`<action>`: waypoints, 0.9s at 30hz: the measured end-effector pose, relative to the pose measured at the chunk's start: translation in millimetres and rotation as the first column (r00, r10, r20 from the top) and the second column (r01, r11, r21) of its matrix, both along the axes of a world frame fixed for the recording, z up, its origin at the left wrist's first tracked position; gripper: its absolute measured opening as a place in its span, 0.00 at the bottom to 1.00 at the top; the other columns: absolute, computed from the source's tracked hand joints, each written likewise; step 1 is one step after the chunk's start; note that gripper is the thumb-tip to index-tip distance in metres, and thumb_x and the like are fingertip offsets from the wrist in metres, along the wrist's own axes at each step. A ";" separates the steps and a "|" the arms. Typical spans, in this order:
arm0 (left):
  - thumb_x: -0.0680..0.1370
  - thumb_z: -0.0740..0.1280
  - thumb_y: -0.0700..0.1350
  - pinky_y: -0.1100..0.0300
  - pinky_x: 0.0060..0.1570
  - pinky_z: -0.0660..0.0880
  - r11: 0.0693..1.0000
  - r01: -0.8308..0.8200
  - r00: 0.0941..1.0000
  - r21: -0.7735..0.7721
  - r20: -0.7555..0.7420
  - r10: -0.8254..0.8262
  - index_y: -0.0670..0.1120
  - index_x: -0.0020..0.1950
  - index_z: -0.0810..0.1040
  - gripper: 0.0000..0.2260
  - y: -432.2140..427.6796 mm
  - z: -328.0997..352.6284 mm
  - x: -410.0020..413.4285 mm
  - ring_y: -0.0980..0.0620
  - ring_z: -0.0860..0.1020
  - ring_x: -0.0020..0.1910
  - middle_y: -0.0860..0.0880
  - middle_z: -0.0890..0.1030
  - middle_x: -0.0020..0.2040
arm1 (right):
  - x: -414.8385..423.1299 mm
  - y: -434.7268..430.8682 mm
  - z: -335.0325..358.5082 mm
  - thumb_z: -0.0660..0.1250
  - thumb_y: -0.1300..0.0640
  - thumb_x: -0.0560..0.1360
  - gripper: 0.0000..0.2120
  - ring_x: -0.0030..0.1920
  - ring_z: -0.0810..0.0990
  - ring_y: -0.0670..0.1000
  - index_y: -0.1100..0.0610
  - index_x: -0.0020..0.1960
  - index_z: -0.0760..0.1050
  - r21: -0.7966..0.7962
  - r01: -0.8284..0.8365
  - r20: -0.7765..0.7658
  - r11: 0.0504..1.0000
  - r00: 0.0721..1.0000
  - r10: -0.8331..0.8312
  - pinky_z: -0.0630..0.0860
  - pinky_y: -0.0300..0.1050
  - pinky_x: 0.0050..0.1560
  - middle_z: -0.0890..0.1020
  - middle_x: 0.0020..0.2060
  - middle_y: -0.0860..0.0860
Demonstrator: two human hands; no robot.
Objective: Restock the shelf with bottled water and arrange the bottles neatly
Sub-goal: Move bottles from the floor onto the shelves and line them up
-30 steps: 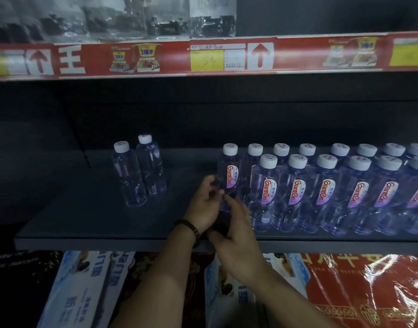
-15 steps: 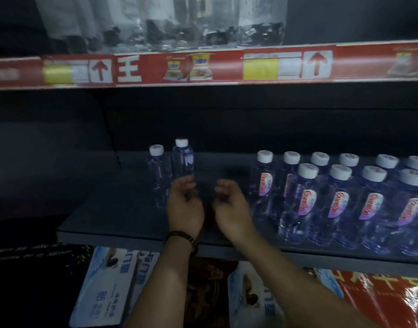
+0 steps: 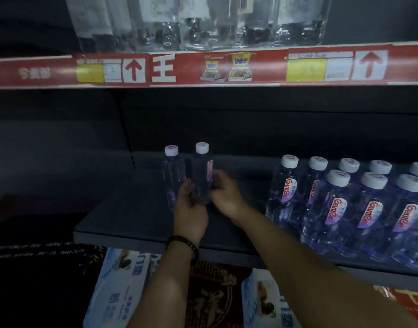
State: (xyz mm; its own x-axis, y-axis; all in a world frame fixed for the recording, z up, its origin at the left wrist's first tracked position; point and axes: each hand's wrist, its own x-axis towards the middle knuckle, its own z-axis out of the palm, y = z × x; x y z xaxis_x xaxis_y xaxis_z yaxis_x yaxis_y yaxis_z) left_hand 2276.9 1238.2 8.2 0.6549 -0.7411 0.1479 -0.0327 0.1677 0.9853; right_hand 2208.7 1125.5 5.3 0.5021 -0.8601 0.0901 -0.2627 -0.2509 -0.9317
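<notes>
Bottled water stands on a dark shelf in two groups; at the left, well apart from the rest, two bottles stand upright just beside each other, the left bottle a little nearer the front and the right bottle with its label turned to the right side; both have white caps. The left hand, with a dark bracelet at the wrist, is cupped around the lower left side of the right bottle, its fingers curled against the plastic; the right hand closes on the same bottle from the other side, fingers blurred, so the two hands hold that bottle between them near its base; whether it is lifted off the shelf I cannot tell. Bare shelf lies between the hands and the packed rows on the right, where capped bottles with red-lettered labels stand in two lines, touching; above runs a red price strip with yellow tags and arrows; larger clear bottles stand on the upper shelf; printed packages lie below.
</notes>
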 end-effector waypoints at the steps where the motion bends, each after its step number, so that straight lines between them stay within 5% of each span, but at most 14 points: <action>1: 0.82 0.61 0.31 0.53 0.73 0.73 1.000 0.013 1.000 0.001 0.011 -0.013 0.52 0.73 0.73 0.23 0.6 0.3 -1.8 0.58 0.79 0.64 0.55 0.81 0.65 | -7.6 12.9 11.7 0.74 0.55 0.68 0.22 0.58 0.84 0.52 0.44 0.60 0.75 0.007 0.012 0.011 1.000 1.000 -0.012 0.83 0.58 0.60 0.84 0.56 0.48; 4: 0.82 0.63 0.33 0.55 0.73 0.72 0.999 0.027 0.997 0.022 0.076 -0.029 0.53 0.74 0.72 0.23 2.3 -0.1 -5.0 0.61 0.77 0.65 0.57 0.79 0.67 | -24.2 41.5 29.4 0.68 0.68 0.76 0.19 0.57 0.82 0.51 0.54 0.62 0.68 0.060 -0.007 0.071 0.998 0.997 0.003 0.83 0.51 0.57 0.81 0.56 0.52; 7: 0.84 0.65 0.36 0.57 0.72 0.71 0.997 0.064 0.981 0.038 0.181 -0.070 0.54 0.74 0.73 0.21 7.2 -0.1 -5.5 0.64 0.76 0.66 0.58 0.78 0.69 | -44.2 61.8 23.6 0.66 0.67 0.81 0.19 0.53 0.82 0.43 0.56 0.67 0.64 -0.014 -0.022 0.082 1.000 0.996 0.023 0.82 0.43 0.55 0.79 0.54 0.46; 11: 0.82 0.68 0.38 0.66 0.59 0.76 0.981 0.186 0.941 0.060 0.276 -0.195 0.56 0.66 0.79 0.17 20.2 5.3 -12.6 0.68 0.79 0.59 0.60 0.84 0.60 | -85.0 90.7 10.0 0.67 0.68 0.80 0.24 0.60 0.81 0.38 0.52 0.70 0.64 -0.087 -0.023 0.093 0.996 0.995 0.031 0.79 0.44 0.65 0.80 0.60 0.43; 15: 0.80 0.73 0.40 0.50 0.59 0.83 0.944 0.312 0.908 0.104 0.259 -0.329 0.56 0.63 0.82 0.15 27.4 4.2 -23.4 0.54 0.84 0.57 0.55 0.85 0.58 | -124.9 113.4 -1.6 0.70 0.64 0.76 0.33 0.69 0.77 0.44 0.43 0.75 0.66 -0.111 0.023 0.081 0.994 0.997 -0.014 0.75 0.50 0.72 0.76 0.68 0.47; 17: 0.80 0.73 0.42 0.44 0.57 0.84 0.931 0.341 0.895 0.134 0.256 -0.364 0.57 0.64 0.81 0.15 27.5 4.1 -34.8 0.52 0.85 0.56 0.54 0.85 0.59 | -142.2 122.1 -2.1 0.70 0.62 0.76 0.39 0.70 0.70 0.35 0.40 0.80 0.61 -0.102 0.050 0.022 0.994 0.999 -0.048 0.70 0.40 0.75 0.71 0.71 0.46; 20: 0.82 0.71 0.43 0.43 0.57 0.84 0.927 0.346 0.876 0.146 0.303 -0.375 0.60 0.65 0.80 0.15 24.9 5.5 -56.9 0.53 0.85 0.56 0.56 0.85 0.59 | -159.1 127.4 1.9 0.70 0.62 0.76 0.42 0.66 0.63 0.25 0.40 0.83 0.57 -0.084 0.049 -0.012 0.995 0.999 -0.051 0.66 0.21 0.64 0.68 0.71 0.44; 24: 0.80 0.73 0.48 0.44 0.59 0.82 0.929 0.330 0.865 0.168 0.339 -0.369 0.65 0.63 0.79 0.15 19.9 2.8 -79.6 0.54 0.84 0.58 0.57 0.85 0.59 | -172.9 129.0 0.9 0.70 0.53 0.68 0.41 0.73 0.73 0.44 0.35 0.78 0.63 -0.033 0.114 0.057 0.993 0.992 -0.112 0.74 0.53 0.74 0.73 0.72 0.45; 27: 0.79 0.74 0.50 0.47 0.59 0.82 0.936 0.310 0.856 0.169 0.378 -0.352 0.64 0.64 0.78 0.16 13.6 2.2 -93.8 0.57 0.84 0.56 0.58 0.85 0.58 | -184.6 131.2 1.1 0.71 0.51 0.67 0.40 0.73 0.74 0.49 0.34 0.78 0.65 -0.016 0.120 0.100 0.993 0.988 -0.118 0.76 0.59 0.71 0.73 0.72 0.46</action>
State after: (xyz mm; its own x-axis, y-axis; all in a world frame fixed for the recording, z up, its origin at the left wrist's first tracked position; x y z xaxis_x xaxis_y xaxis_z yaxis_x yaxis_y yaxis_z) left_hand 2183.1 1251.8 10.4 0.2697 -0.9280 0.2570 -0.3830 0.1415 0.9128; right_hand 2024.2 1256.6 6.4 0.3839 -0.9105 0.1535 -0.1995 -0.2441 -0.9490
